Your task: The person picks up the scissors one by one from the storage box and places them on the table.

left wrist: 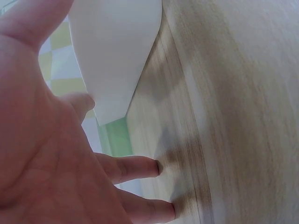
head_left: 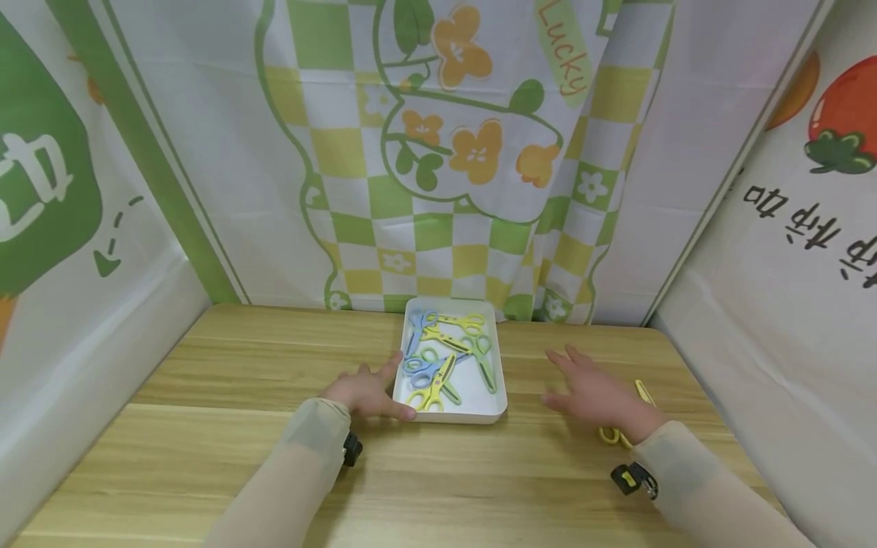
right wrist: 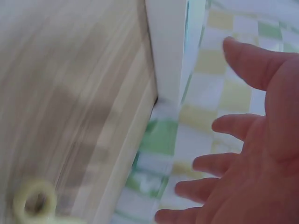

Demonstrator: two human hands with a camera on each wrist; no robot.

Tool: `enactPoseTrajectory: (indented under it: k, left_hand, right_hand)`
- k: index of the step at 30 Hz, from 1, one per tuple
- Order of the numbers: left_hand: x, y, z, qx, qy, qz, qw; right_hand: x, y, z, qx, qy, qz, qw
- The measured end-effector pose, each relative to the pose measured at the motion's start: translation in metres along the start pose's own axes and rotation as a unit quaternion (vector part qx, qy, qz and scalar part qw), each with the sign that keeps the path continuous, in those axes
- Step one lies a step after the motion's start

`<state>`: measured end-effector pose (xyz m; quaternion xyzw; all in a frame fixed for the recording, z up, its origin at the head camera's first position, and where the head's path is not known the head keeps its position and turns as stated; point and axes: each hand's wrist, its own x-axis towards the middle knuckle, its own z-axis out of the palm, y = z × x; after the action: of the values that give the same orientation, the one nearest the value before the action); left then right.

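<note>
A white tray (head_left: 473,417) holds several craft scissors: yellow scissors (head_left: 438,382), green scissors (head_left: 485,369) and blue scissors (head_left: 415,335). My left hand (head_left: 366,392) is spread at the tray's left side, thumb by the near left corner and a fingertip at the left rim. In the left wrist view the tray's outer wall (left wrist: 117,51) fills the space beside the palm. My right hand (head_left: 592,392) hovers apart from the tray on its right, fingers spread and holding nothing. Partly hidden beneath that wrist, a loose pair of yellow scissors (head_left: 644,393) lies on the table.
The wooden table (head_left: 479,487) ends at a back curtain (head_left: 438,228) with green and yellow checks. White printed panels rise on the left (head_left: 130,259) and right (head_left: 767,304). The tray stands near the table's back edge.
</note>
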<state>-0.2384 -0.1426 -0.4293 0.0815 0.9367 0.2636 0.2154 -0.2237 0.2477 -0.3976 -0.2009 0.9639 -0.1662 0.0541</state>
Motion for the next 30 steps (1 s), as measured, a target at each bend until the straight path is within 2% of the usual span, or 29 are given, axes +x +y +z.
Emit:
enactPoseTrajectory:
  k: [5, 10, 16, 20, 24, 30]
  left_hand:
    - [0.0, 0.0, 0.0, 0.002, 0.001, 0.002, 1.0]
    - [0.003, -0.002, 0.001, 0.006, 0.001, -0.001, 1.0]
    - [0.002, 0.0, 0.001, 0.011, 0.0, -0.01, 0.9999]
    - [0.003, 0.0, 0.001, 0.01, 0.002, -0.013, 0.9999]
    - [0.002, 0.0, 0.001, 0.017, 0.004, -0.006, 0.9998]
    - [0.0, 0.002, 0.0, 0.018, 0.004, -0.002, 0.9998]
  right_hand:
    - [0.014, -0.034, 0.018, -0.041, -0.008, -0.056, 0.998]
    - [0.025, -0.069, 0.034, -0.095, -0.052, -0.126, 0.986]
    - [0.036, -0.101, 0.049, -0.1, -0.097, -0.182, 0.973]
    - [0.042, -0.115, 0.058, -0.098, -0.133, -0.185, 0.969]
    - [0.05, -0.124, 0.062, -0.091, -0.17, -0.163, 0.968]
    - [0.062, -0.124, 0.064, -0.081, -0.194, -0.128, 0.969]
